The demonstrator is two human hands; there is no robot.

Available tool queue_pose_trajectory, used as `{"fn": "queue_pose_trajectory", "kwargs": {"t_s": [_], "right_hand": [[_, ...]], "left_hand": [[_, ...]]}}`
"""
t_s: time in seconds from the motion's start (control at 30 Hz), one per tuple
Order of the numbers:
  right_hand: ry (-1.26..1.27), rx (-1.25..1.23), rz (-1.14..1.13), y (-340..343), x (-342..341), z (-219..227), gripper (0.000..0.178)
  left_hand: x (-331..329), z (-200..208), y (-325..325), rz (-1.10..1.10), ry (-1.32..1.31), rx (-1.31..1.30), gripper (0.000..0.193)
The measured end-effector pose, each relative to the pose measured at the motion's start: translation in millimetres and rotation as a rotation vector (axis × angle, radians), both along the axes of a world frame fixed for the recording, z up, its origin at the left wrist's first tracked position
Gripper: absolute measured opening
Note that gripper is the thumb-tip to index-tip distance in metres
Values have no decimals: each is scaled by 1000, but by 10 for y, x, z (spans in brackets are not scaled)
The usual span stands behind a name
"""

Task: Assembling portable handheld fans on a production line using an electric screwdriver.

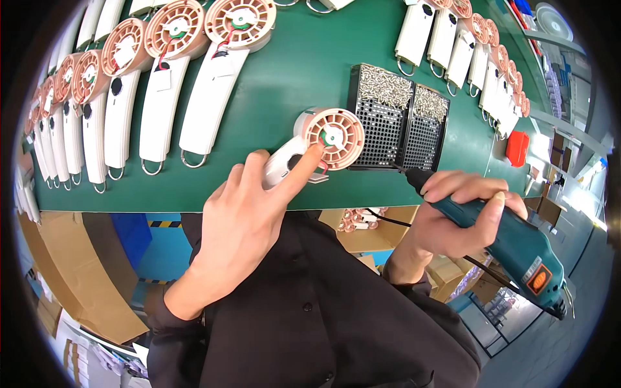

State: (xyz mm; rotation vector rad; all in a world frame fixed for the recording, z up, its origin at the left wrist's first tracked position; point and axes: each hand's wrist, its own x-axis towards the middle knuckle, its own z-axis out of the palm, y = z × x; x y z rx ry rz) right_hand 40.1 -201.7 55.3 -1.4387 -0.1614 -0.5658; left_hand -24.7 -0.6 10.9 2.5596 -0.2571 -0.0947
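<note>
My left hand (240,220) is closed around the white handle of a small handheld fan (350,154) near the table's front edge. Its index finger reaches over the red wires by the hub of the round pink fan head. A teal electric screwdriver (525,249) is in my right hand (462,216), its black nose pointing left and up. The tip is at the front edge of two black perforated screw trays (378,132), side by side just right of the fan head. Small silver screws (386,84) are heaped along the trays' far ends.
Rows of similar fans (217,97) line the green table (284,84) at left, and more fans (414,32) lie at far right. A red bin (517,149) stands on the right. Cardboard boxes (87,278) sit below the front edge. A black cable hangs by my right wrist.
</note>
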Motion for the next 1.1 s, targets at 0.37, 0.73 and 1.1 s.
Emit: {"fn": "queue_pose_trajectory", "kwargs": {"t_s": [0.37, 0.73, 1.1], "right_hand": [[54, 17, -5, -81, -61, -149, 20], [48, 1, 12, -14, -75, -142, 17], [-176, 87, 217, 295, -81, 264, 29]], "left_hand": [[68, 55, -6, -3, 58, -61, 64], [26, 41, 63, -32, 50, -50, 64], [-72, 22, 113, -105, -8, -30, 65]]}}
